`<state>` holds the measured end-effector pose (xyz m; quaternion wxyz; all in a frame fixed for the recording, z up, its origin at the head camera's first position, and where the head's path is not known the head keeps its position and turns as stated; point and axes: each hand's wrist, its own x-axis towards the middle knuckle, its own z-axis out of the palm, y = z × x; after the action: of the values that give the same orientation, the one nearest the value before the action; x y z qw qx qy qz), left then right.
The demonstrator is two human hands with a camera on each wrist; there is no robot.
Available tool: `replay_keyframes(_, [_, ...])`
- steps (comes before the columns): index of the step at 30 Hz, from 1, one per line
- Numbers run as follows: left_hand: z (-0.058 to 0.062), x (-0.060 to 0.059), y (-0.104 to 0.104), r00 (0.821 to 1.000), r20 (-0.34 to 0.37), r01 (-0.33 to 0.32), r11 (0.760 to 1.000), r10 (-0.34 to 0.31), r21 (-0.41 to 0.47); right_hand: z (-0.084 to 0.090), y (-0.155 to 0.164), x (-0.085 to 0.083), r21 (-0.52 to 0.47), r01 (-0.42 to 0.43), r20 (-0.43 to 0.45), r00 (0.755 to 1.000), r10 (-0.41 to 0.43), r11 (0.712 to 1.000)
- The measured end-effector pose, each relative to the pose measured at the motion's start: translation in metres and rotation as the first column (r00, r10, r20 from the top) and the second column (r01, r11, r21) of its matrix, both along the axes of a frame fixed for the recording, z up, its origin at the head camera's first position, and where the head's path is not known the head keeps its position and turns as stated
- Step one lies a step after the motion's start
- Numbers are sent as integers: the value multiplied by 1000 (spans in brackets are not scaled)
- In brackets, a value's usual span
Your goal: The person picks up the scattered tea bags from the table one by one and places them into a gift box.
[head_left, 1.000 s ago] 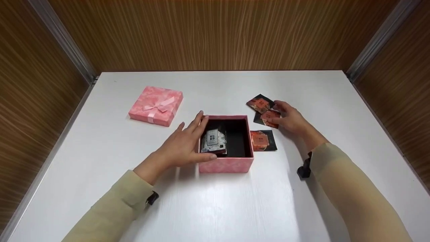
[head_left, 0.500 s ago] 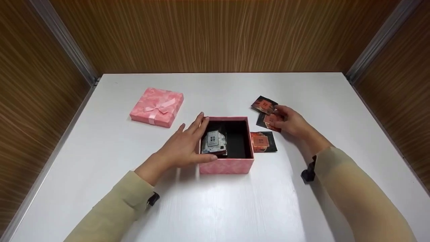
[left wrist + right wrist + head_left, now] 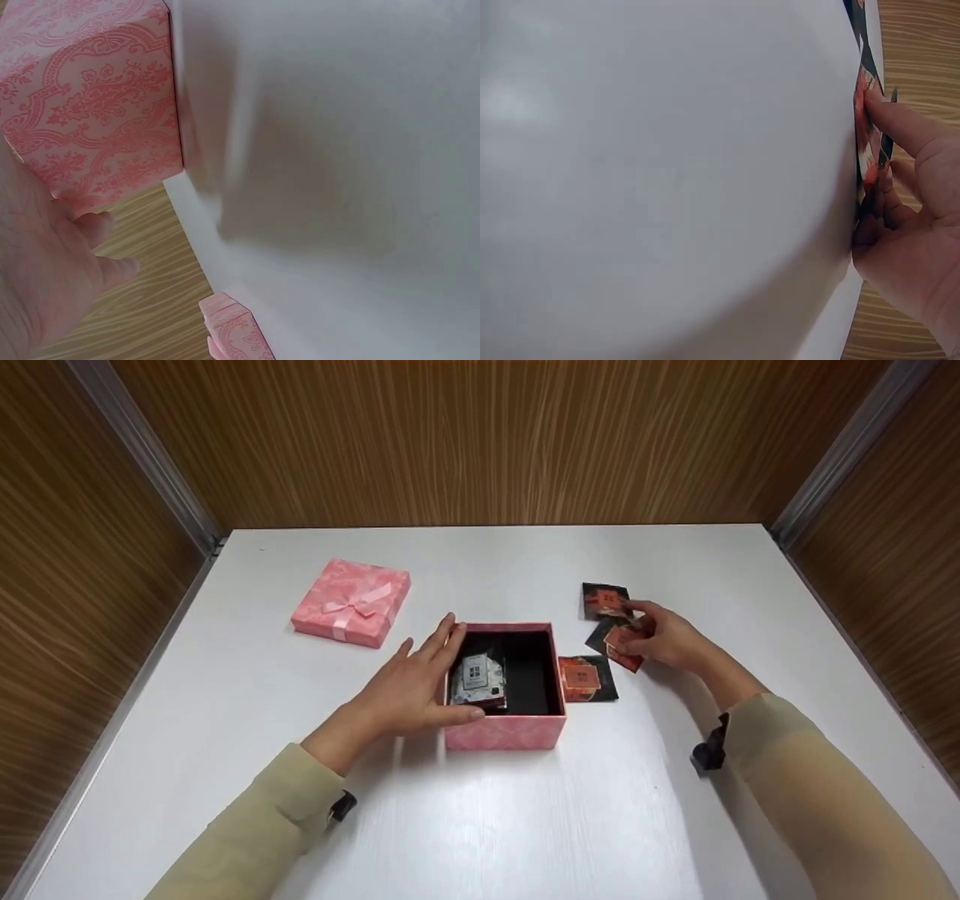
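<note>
A pink patterned box [image 3: 504, 733] stands uncovered with a black inside. Within it, on the left, lies a stack of sachets topped by a silver-grey one [image 3: 478, 675]. My left hand [image 3: 409, 684] rests against the box's left side, fingers straight along the rim and thumb across the front edge. To the right of the box, my right hand [image 3: 670, 639] pinches a black-and-orange sachet [image 3: 621, 643] low over the table. Its fingertips also touch another such sachet [image 3: 604, 598] just behind. In the right wrist view, the thumb presses on the sachet [image 3: 866, 139].
A pink lid [image 3: 352, 598] with a ribbon bow lies at the back left. One more black-and-orange sachet [image 3: 589, 679] lies against the box's right side. The white table [image 3: 480, 825] is enclosed by wood-grain panels [image 3: 480, 442] at the back and sides.
My right hand has drawn the two sachets rightward and slightly nearer, turning them a little. The left hand and the box have stayed in place.
</note>
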<state>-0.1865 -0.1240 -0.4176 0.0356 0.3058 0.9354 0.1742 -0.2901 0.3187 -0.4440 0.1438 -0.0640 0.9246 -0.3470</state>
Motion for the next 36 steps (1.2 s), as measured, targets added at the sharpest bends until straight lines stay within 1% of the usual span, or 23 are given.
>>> replay_keyframes(9, [0,0,1,1000,12,-1,1000,1,-6,7,16,11,26,-19,7,1000,19,999])
replay_keyframes(21, [1,0,1,1000,18,-6,1000,6,2,14,33,20,108,-63,-13,998,64,992])
replay_keyframes(26, [0,0,1,1000,23,-7,1000,7,0,18,42,24,97,-65,6,998,64,993])
replay_keyframes(31, [0,0,1,1000,20,-8,1000,8,-8,24,51,29,99,-64,-5,998,65,993])
replay_keyframes(36, [2,1,1,1000,7,-1,1000,1,-12,29,59,32,53,-27,-5,1000,27,998])
